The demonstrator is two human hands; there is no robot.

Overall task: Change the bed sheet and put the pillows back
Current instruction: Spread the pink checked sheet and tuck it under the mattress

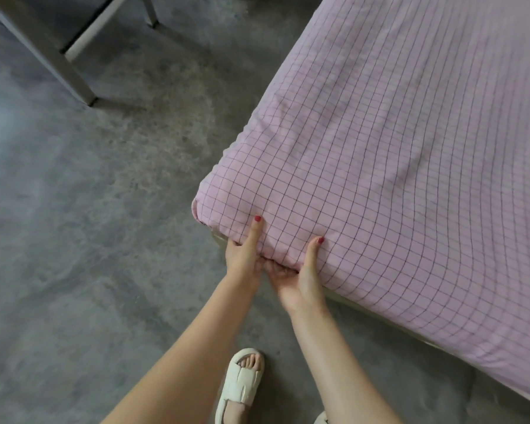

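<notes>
A pink bed sheet (pixel 395 166) with a thin dark grid covers the mattress and fills the right side of the head view. Both hands grip it at the near corner of the bed. My left hand (pixel 245 255) has its thumb on top of the sheet and its fingers curled under the mattress edge. Right beside it, my right hand (pixel 300 273) holds the sheet the same way, thumb up, fingers tucked under the fabric. No pillows are in view.
Grey concrete floor (pixel 89 240) spreads to the left and front of the bed. Metal furniture legs (pixel 74 75) stand at the upper left. My foot in a cream sandal (pixel 242 384) stands just below the hands.
</notes>
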